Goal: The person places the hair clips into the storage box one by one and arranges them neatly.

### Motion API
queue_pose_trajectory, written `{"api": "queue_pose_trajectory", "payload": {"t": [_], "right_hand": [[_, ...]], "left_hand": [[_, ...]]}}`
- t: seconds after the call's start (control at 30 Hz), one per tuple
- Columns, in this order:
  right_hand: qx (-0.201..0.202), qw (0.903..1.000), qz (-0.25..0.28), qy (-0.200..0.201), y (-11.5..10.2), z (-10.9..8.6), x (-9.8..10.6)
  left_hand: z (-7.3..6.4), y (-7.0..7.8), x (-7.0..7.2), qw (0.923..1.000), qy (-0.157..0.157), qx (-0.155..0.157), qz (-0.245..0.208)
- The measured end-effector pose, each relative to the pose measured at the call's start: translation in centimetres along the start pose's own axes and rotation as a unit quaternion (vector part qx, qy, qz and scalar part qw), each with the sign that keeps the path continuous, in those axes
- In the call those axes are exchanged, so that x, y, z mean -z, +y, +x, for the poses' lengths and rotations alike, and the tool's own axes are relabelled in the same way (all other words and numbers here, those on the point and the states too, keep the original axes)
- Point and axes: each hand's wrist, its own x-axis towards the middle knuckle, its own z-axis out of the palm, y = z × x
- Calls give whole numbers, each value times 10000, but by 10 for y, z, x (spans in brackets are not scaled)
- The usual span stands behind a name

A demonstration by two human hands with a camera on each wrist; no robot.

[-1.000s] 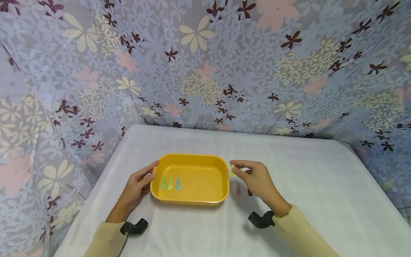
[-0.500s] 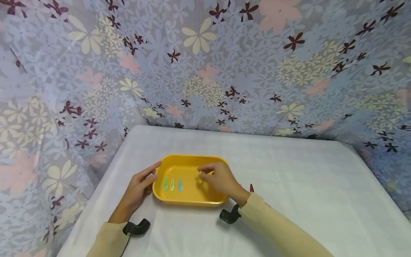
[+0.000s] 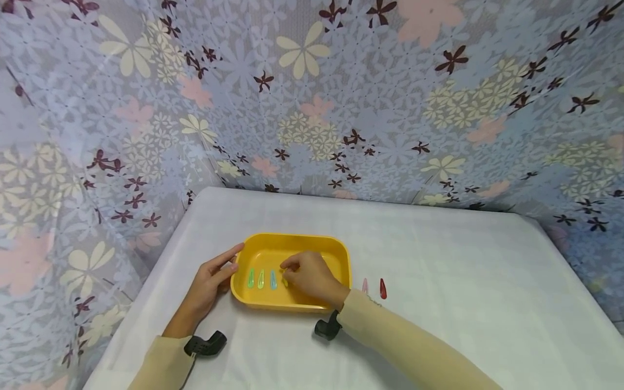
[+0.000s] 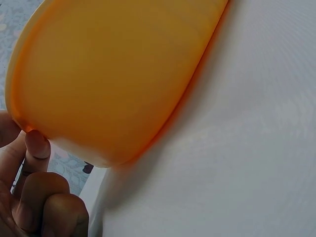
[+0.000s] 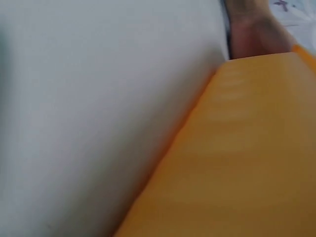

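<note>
A yellow plastic tray (image 3: 292,307) stands on the white cloth. My left hand (image 3: 207,281) grips its left end; in the left wrist view, thumb and fingers (image 4: 37,144) meet at the rim while others curl below. Inside lie a green hair clip (image 3: 251,278), a yellow-green hair clip (image 3: 260,279) and a blue hair clip (image 3: 273,279), upright in a row. Just right of the blue one, my right hand (image 3: 312,276) pinches a yellow hair clip (image 3: 285,281), partly hidden by the fingers. The right wrist view shows mostly the tray's outer wall (image 5: 237,148).
Right of the tray, a pink hair clip (image 3: 365,285) and a red hair clip (image 3: 383,288) lie on the white cloth (image 3: 463,271). Behind the table hangs a floral curtain (image 3: 312,108). Each wrist wears a black camera mount (image 3: 327,326).
My right hand has carried the yellow hair clip leftward from beside the tray, over its right rim, to the blue clip's side. The left hand keeps its hold on the tray.
</note>
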Motion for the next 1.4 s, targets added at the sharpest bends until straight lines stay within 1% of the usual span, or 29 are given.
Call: {"api": "queue_pose_trajectory", "payload": {"t": [0.13, 0.37, 0.5, 0.7, 0.87, 1.03, 1.1, 1.17, 1.3, 1.37, 1.4], "right_hand": [[-68, 9996, -268, 8, 1, 1, -2], [-19, 9973, -718, 172, 0, 3, -2], [-168, 9963, -811, 237, -1, 5, -3], [-579, 9964, -583, 188, -2, 9, -4], [-684, 9968, -377, 199, -1, 13, -5], [-685, 9974, -117, 190, 0, 12, 0], [-489, 9986, 2, 186, -1, 9, 9], [-219, 9994, 122, 229, -4, 3, 24], [532, 9972, 211, 484, -6, -16, 69], [696, 9952, 228, 649, -2, -27, 93], [705, 9947, 217, 723, 2, -34, 104]], "left_hand": [[3, 1, -1, 10000, -22, -20, 1], [7, 1, 0, 10000, -34, -26, 22], [9, -1, 1, 10000, -39, -56, -3], [9, -3, 2, 10000, 34, 1, 7], [9, -4, 4, 9998, 139, 74, 91], [9, -4, 3, 9999, 142, 63, 4], [10, -4, 1, 9999, 122, 65, -37], [11, -4, 0, 9999, 96, 56, -51], [14, -2, -2, 9999, 74, -52, -83], [16, -2, -2, 9999, 75, -108, -111], [16, -2, -2, 9998, 75, -129, -124]]}}
